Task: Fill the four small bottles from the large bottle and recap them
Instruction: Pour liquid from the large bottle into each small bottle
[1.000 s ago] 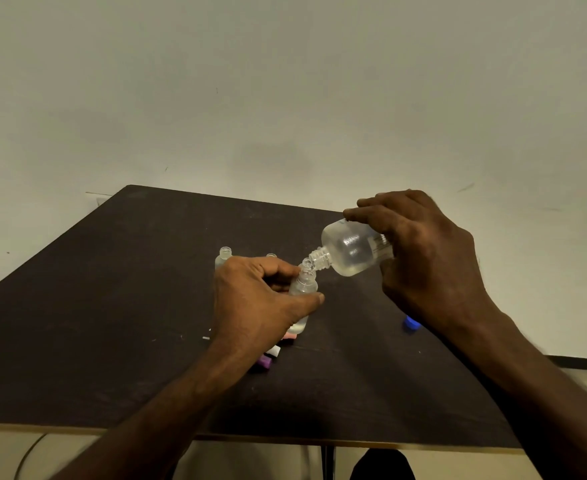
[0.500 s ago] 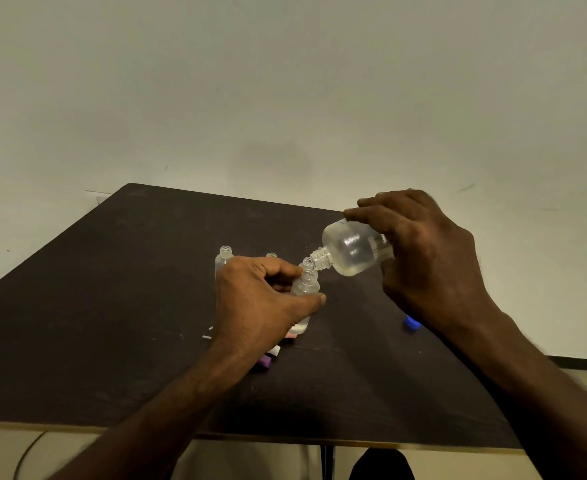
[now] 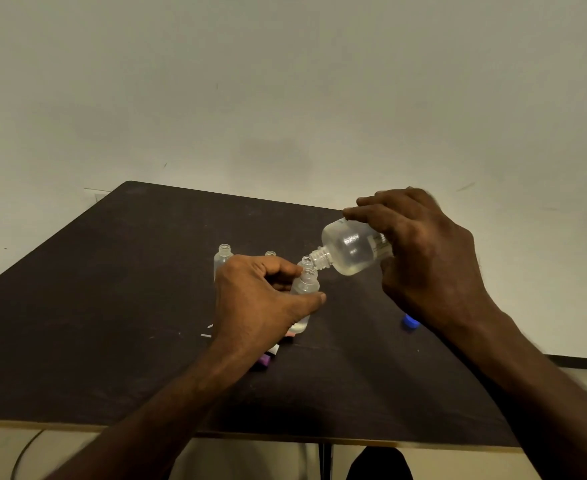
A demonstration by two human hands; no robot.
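Observation:
My right hand [image 3: 427,258] grips the large clear bottle [image 3: 349,249], tilted with its open neck down to the left. Its mouth sits right over the open top of a small clear bottle [image 3: 306,284]. My left hand [image 3: 257,299] holds that small bottle between thumb and fingers, upright on the dark table [image 3: 112,306]. Another small open bottle [image 3: 222,258] stands behind my left hand. Only the top of a third small bottle [image 3: 270,253] shows. A fourth neck [image 3: 306,260] peeks behind the held one. Small caps, one purple [image 3: 264,361], lie partly hidden under my left wrist.
A blue cap [image 3: 409,322] lies on the table under my right wrist. The table's front edge runs across the bottom of the view, with a cable on the floor at the lower left. A plain wall stands behind.

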